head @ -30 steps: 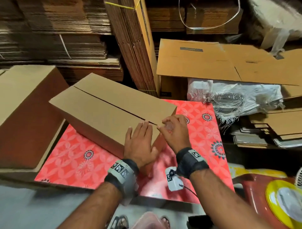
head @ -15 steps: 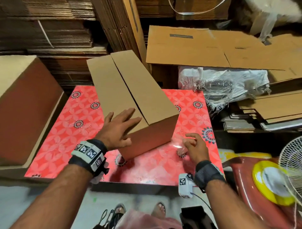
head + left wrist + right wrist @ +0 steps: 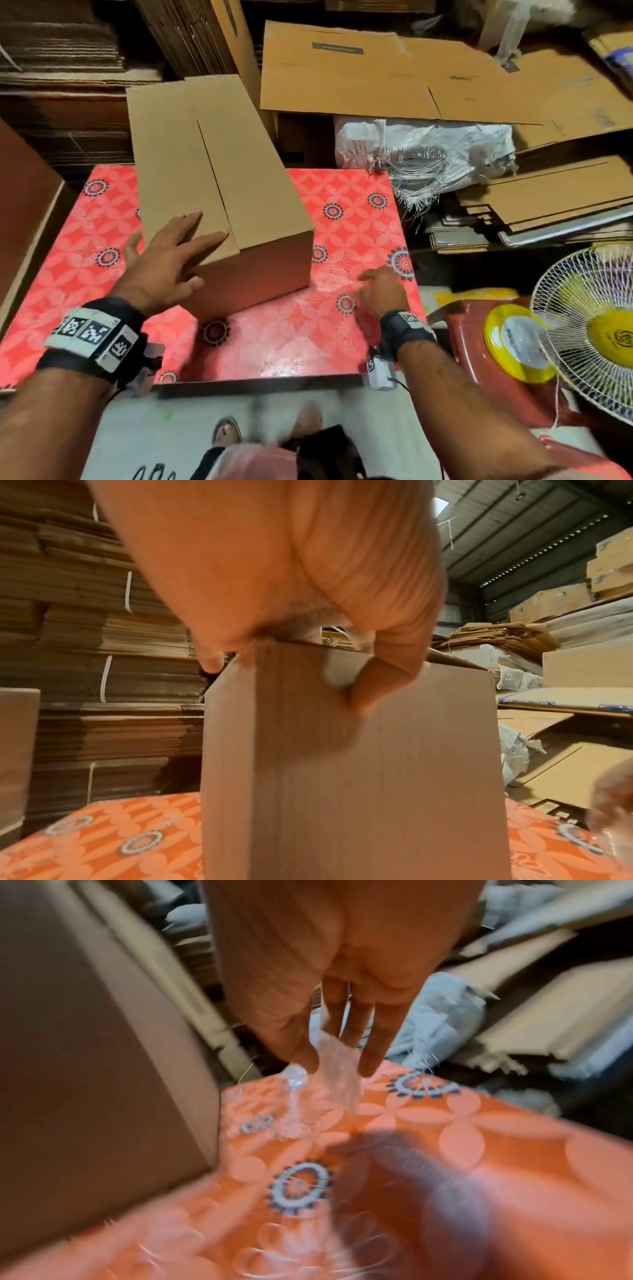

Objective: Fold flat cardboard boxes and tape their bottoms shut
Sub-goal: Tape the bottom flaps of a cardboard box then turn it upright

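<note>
Since 0.5 s earlier, cardboard box [image 3: 219,178] has turned slightly further, its centre seam now running almost straight away from the person. It stands on the red patterned table [image 3: 342,342]. Left hand [image 3: 164,263] lies over the box's near left corner, fingers spread on top, thumb against the near side. Right hand [image 3: 382,291], clear of the box, pinches crumpled clear tape [image 3: 329,1069] on the table. Flat cardboard stacks [image 3: 394,78] lie behind.
</note>
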Motion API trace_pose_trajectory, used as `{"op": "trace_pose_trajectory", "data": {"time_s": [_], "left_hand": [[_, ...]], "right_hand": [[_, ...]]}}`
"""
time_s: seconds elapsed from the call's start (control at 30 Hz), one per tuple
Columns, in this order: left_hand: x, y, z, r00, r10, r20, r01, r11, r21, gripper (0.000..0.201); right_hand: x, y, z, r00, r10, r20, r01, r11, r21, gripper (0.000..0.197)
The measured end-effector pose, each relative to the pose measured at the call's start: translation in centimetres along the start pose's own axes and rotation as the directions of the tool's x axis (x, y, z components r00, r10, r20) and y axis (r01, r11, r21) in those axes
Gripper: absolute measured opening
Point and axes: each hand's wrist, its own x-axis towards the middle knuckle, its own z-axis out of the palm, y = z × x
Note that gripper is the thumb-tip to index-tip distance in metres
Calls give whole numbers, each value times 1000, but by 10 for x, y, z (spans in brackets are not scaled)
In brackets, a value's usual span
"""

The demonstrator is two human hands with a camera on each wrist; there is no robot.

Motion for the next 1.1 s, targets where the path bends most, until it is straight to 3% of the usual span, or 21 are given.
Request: {"op": "trace_pose_trajectory", "data": {"time_s": [0.17,0.23,0.27,0.33,0.4,0.47,0.6,0.73,0.83,1.1], "left_hand": [[-1,9,8,997,-16,-70,13,998,-55,82],[-1,8,7,998,-23,-57,19,997,-70,84],[-2,8,7,999,-27,-47,24,997,-71,86],[-4,8,5,999,-20,-34,18,997,-79,83],[-4,10,4,999,-24,-28,21,996,-91,83],[-4,11,4,999,-34,-35,30,995,-97,83],[-3,13,5,998,-45,-45,39,992,-122,81],[-1,13,5,997,-34,-64,28,995,-97,81],[-1,11,7,997,-22,-71,17,998,-68,81],[4,-3,1,997,63,51,-60,997,-47,82]], "right_hand": [[18,4,8,991,-135,-23,126,965,-228,31],[20,13,9,988,-146,-45,121,927,-355,19],[15,21,13,990,-131,-57,99,915,-391,24],[-4,43,29,993,-112,45,121,937,-328,29],[-26,76,53,977,-158,146,205,887,-414,28],[-46,88,64,979,-155,134,193,915,-354,25],[-58,77,59,974,-212,78,226,933,-281,45],[-53,74,63,983,-93,157,140,934,-328,88],[-54,73,73,974,21,227,93,874,-476,98],[-46,70,74,927,124,353,67,873,-482,112]]}}
